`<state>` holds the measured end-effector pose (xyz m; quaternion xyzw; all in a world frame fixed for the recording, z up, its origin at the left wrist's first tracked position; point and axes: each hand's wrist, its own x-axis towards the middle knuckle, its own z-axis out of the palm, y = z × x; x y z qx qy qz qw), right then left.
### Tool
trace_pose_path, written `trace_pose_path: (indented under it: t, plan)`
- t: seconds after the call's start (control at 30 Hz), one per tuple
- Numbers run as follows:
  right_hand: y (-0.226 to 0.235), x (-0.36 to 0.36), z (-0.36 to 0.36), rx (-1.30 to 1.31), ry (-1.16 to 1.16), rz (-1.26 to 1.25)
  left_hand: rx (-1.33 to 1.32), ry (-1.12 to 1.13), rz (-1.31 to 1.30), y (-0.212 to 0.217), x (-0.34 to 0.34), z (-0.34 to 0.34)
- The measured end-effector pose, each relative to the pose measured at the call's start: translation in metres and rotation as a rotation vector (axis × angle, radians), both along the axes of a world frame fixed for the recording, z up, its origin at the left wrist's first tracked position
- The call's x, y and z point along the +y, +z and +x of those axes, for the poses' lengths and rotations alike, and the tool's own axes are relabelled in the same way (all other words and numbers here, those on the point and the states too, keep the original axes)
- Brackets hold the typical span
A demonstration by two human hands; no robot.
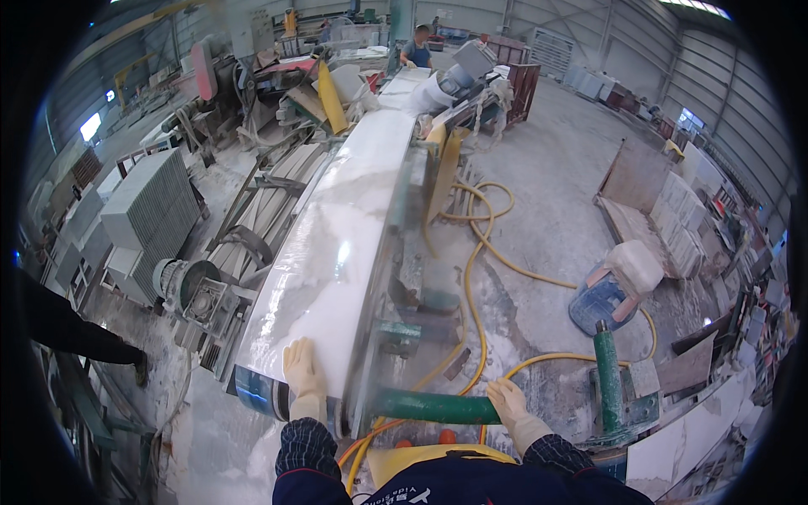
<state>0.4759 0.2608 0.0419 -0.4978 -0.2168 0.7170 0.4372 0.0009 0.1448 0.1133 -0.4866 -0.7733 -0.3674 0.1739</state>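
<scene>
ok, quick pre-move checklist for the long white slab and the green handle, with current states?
1. Left hand in a pale glove, flat on the near end of the long white marble slab: ok.
2. Right hand in a pale glove, closed on the end of the green cylindrical handle: ok.
3. Slab lying lengthwise along the machine bed, nothing resting on its top: ok.
4. Yellow hose looped on the wet grey floor right of the machine and passing under the handle: not ok, snag risk.
5. Blue roller under the slab's near end, whether it turns freely: cannot tell.
6. Person in a blue top at the far end, whether clear of the slab's path: cannot tell.
</scene>
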Motion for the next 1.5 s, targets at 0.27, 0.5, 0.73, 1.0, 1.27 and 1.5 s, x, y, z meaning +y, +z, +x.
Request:
trace_pose_path:
  t: [0.27, 0.5, 0.73, 1.0, 1.27, 1.5]
  plan:
    - [0.004, 0.0, -0.001, -0.017, 0.016, -0.005, 0.02, -0.024, 0.02, 0.005, -0.005, 0.002]
    - [0.004, 0.001, -0.001, -0.005, -0.007, 0.0, 0.041, -0.029, 0.026, 0.009, -0.008, 0.003]
    - [0.002, 0.001, 0.001, 0.016, -0.018, -0.009, 0.004, -0.013, -0.004, 0.01, -0.013, 0.006]
    - [0.003, 0.001, -0.001, 0.009, -0.022, -0.012, -0.003, -0.015, -0.014, 0.013, -0.017, 0.008]
    - [0.001, 0.001, 0.0, 0.029, -0.01, -0.015, 0.036, 0.004, -0.001, 0.013, -0.021, 0.009]
    - [0.002, 0.002, 0.0, -0.011, 0.016, 0.002, 0.004, 0.0, 0.013, 0.01, -0.026, 0.009]
